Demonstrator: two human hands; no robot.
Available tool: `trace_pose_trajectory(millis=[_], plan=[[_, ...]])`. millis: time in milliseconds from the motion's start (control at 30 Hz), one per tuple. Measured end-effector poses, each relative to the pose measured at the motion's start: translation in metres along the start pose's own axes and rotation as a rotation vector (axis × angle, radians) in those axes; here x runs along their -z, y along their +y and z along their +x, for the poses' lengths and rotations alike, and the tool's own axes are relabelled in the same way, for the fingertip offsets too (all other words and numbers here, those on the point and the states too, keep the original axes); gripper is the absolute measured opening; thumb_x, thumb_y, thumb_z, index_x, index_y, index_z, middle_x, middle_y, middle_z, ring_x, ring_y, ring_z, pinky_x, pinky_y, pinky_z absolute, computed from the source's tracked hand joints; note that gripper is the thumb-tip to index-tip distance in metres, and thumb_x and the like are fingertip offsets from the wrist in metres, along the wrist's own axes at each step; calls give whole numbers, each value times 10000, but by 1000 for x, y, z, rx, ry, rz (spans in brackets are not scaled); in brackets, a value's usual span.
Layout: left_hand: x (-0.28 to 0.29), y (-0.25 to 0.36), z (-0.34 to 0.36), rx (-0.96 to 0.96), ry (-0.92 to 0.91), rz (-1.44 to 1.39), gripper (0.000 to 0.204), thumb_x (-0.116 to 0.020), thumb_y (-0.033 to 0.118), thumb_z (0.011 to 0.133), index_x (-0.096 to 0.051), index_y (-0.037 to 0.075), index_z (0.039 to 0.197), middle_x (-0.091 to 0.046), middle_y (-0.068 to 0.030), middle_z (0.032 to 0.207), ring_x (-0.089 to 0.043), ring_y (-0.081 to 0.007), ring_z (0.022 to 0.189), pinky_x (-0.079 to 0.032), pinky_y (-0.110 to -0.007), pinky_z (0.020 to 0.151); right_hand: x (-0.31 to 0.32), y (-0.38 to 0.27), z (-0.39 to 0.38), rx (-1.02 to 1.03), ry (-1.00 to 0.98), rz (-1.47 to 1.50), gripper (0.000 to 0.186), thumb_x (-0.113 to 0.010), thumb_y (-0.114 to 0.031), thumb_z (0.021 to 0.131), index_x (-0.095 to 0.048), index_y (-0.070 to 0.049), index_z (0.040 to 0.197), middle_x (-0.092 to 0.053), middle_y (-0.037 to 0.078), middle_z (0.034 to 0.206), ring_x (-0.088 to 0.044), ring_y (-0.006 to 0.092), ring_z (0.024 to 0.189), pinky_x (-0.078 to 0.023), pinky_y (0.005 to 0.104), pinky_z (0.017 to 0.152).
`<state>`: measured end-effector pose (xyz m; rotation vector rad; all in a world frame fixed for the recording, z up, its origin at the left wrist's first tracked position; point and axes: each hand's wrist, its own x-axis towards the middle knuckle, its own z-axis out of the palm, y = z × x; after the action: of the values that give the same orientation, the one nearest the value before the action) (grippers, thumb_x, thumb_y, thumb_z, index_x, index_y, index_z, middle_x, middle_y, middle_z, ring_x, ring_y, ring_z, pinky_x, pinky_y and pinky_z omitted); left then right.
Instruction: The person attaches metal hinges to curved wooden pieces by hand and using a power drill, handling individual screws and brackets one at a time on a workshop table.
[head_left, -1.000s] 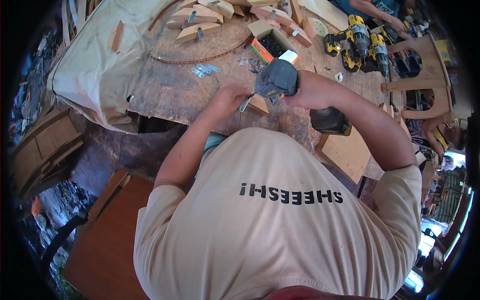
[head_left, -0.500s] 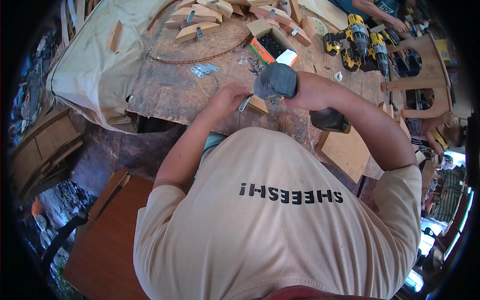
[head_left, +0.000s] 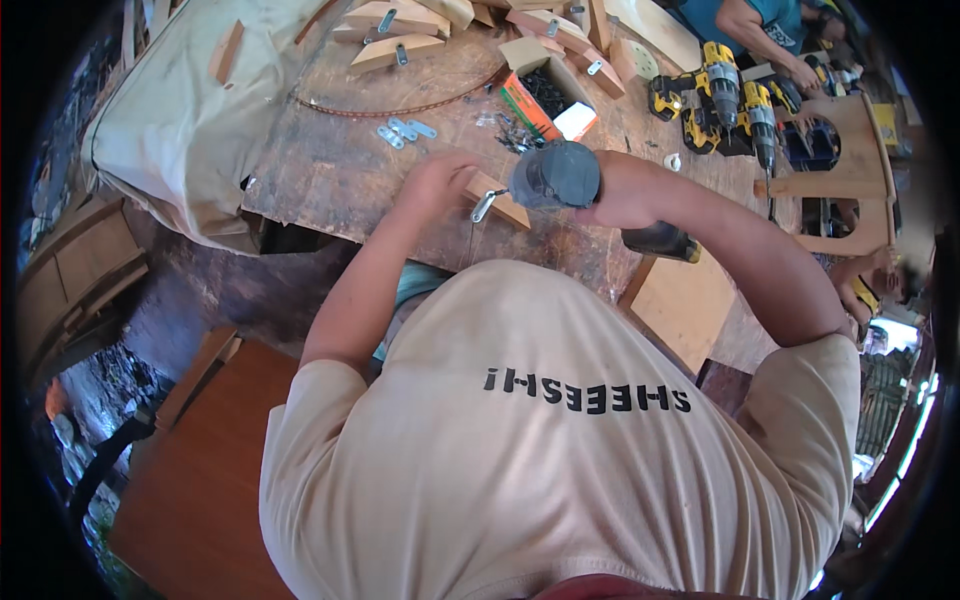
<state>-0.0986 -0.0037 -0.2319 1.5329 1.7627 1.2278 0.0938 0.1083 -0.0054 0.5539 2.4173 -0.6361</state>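
My right hand is wrapped round the grip of a dark cordless drill, tilted so that its nose points left. A small wooden block lies on the workbench under the drill's nose. On the block sits a small metal plate, its rounded end sticking out toward me. The drill's tip meets the plate or hovers just over it; I cannot tell which. My left hand is closed on the left end of the block, its fingertips partly hidden.
Loose metal plates lie beyond my left hand. An open box of dark screws stands behind the drill, with wooden pieces farther back. Yellow-and-black drills lie at right, near another person's arm. A wooden board is by my right elbow.
My left hand has drawn back leftward from the drill's tip, uncovering more of the block and plate. The drill stays over the block in my right hand.
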Motion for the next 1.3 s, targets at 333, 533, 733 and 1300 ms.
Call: trace_pose_trajectory(millis=[333,533,733,1300], plan=[[-7,-10,2,-41,-24,182,169,-581,201,881,-671,85,964,-658,-114,863,-606,-309,850,-428,-404,827,15,-10,7,-100,-82,6,436,-650,-236,766,-563,-59,1155,-612,201,1088,-590,358,1010,-471,398,904],[-9,-12,0,-74,17,169,142,-581,196,876,-664,91,921,-653,-102,845,-601,-296,849,-426,-397,817,18,-11,13,-101,-115,-33,434,-650,-245,767,-568,-59,1150,-613,202,1086,-590,355,1010,-472,398,902],[-11,-12,1,-67,18,192,143,-575,206,873,-652,88,894,-646,-88,818,-586,-295,821,-421,-404,793,25,-20,10,-115,-125,-71,426,-655,-247,755,-573,-54,1126,-622,204,1061,-601,364,978,-482,409,879],[-9,-15,-2,-94,30,208,161,-568,236,882,-650,100,862,-627,-98,774,-589,-291,812,-416,-399,761,17,-13,28,-86,-143,-110,393,-672,-230,746,-595,-51,1087,-629,197,1031,-608,350,964,-490,403,865]])
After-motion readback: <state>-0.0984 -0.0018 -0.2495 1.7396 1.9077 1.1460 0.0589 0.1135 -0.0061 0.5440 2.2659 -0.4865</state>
